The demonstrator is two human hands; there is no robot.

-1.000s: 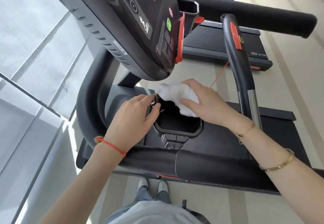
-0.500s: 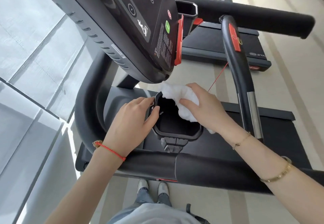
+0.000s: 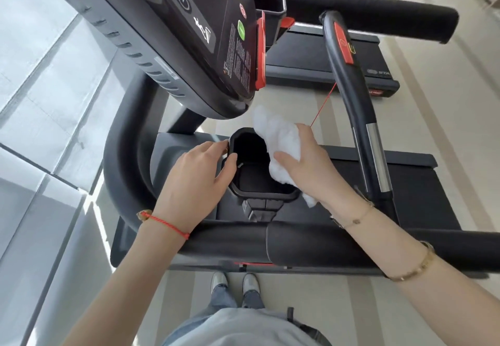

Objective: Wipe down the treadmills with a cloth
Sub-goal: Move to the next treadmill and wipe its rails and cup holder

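Two treadmills: one near (image 3: 311, 248), one beyond (image 3: 319, 56). One cloth (image 3: 281, 150), gripped by right hand (image 3: 311, 167) on cup holder (image 3: 259, 196) rim. Left hand (image 3: 194, 186) pinches opposite rim.

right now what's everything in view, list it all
cloth: 1, white, on the right rim of the cup holder, under the right hand
cup holder: 1, black, centre, below the console
console: 1, black with a green button and red trim, upper left
front bar: 1, black, across the lower middle
side handle: 1, black with a red patch and a silver section, right of the cloth
red cord: 1, thin, from beside the side handle toward the right hand
second treadmill: 1, black, behind on the floor
shoes: 2, pale, bottom centre
left hand: grips the holder's left rim, red string bracelet
right hand: holds the cloth, gold bracelets
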